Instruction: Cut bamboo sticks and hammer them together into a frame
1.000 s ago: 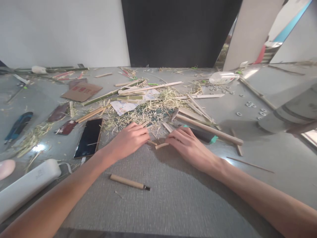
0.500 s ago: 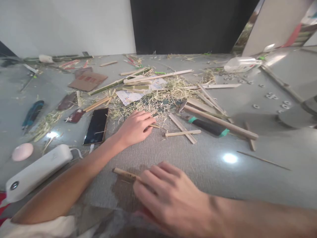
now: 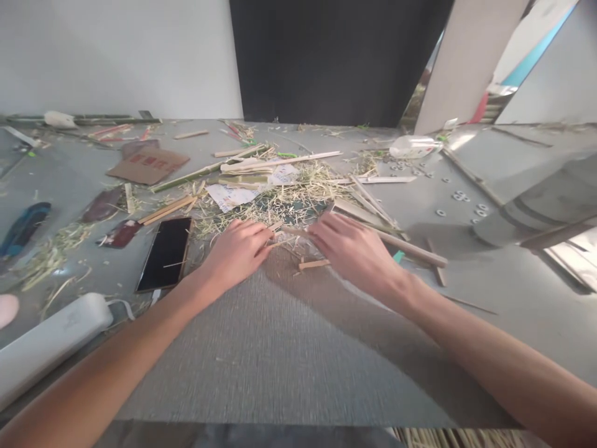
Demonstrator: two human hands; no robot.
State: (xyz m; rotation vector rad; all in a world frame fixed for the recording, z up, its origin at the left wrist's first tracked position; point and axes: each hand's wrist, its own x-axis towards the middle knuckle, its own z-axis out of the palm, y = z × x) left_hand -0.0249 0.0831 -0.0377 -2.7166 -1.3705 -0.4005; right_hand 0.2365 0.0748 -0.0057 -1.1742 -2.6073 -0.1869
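Both my hands are close together over a heap of bamboo shavings point(image 3: 308, 177) in the middle of the table. My left hand point(image 3: 240, 249) is closed, with a thin bamboo strip point(image 3: 276, 242) showing at its fingertips. From the fingers of my right hand point(image 3: 349, 249), also closed, a short bamboo stick point(image 3: 295, 231) points left toward my left hand. Its far end lies near my left fingertips; whether they touch it I cannot tell. Below my right hand a flat bamboo piece point(image 3: 313, 264) lies on the table, partly covered. A tool's green end point(image 3: 398, 256) shows behind my right wrist.
A smartphone point(image 3: 164, 255) and a white power bank point(image 3: 56, 342) lie left of my left arm. Split bamboo pieces point(image 3: 410, 247) lie beyond my right hand. Small white rings point(image 3: 459, 196) are scattered near a grey cylinder point(image 3: 536, 202) at right. Brown cardboard point(image 3: 149, 165) lies back left.
My right hand has moved forward from the near edge to beside my left hand, bringing the bamboo stick along. My left hand stays by the shavings. The view has shifted somewhat.
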